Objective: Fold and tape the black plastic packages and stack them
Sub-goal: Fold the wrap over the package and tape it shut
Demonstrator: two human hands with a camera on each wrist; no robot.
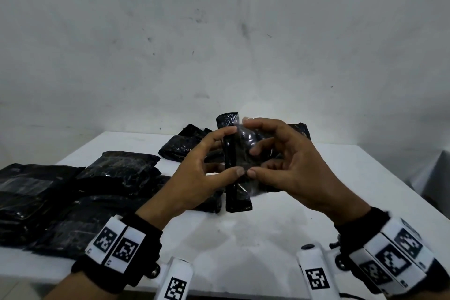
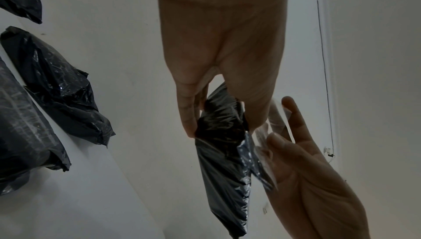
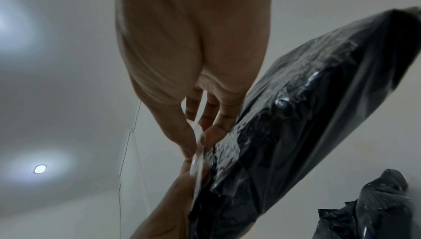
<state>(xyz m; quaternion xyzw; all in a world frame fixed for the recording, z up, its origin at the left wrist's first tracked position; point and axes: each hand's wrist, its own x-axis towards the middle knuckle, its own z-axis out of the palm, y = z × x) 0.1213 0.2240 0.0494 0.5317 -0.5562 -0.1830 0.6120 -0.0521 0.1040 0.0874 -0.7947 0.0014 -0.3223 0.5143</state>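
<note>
No legible writing is showing; only square coded markers on the wristbands [image 1: 117,246]. The left hand [image 1: 202,173] and right hand [image 1: 287,165] are pinching a folded black plastic package [image 1: 235,192] with clear tape [image 2: 276,116], held above the white tabletop [image 1: 267,234]. Taped packages [image 1: 73,192] are lying at left, loose ones [image 1: 185,143] lying behind the hands

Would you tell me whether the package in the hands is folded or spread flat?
Folded: the package is a narrow upright strip, pinched by the left hand and right hand.
</note>
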